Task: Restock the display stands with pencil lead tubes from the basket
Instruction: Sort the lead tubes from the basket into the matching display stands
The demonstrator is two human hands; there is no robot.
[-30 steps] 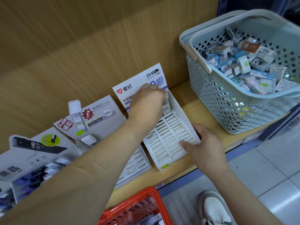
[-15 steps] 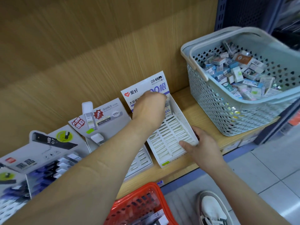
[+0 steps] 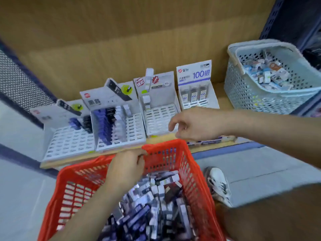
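Observation:
A red basket (image 3: 173, 146) full of pencil lead tubes (image 3: 156, 206) sits in front of me, below the shelf. My left hand (image 3: 127, 166) grips its far rim. Several white display stands line the wooden shelf. The far-left stand (image 3: 69, 145) and the second stand (image 3: 133, 129) hold blue, black and white tubes. The third stand (image 3: 160, 119) is nearly bare. The fourth stand (image 3: 194, 75) has three tubes (image 3: 193, 95) in its back row. My right hand (image 3: 191, 125) hovers in front of the third and fourth stands, fingers loosely curled, holding nothing.
A grey perforated basket (image 3: 243, 94) of small boxes stands on the shelf at the far right. The shelf's front edge (image 3: 69, 163) runs just behind the red basket. A white shoe (image 3: 218, 185) is on the tiled floor to the right of the red basket.
The view has pulled back and down. My left hand left the fourth stand's back row and now grips the red basket's rim. My right hand let go of that stand's front corner.

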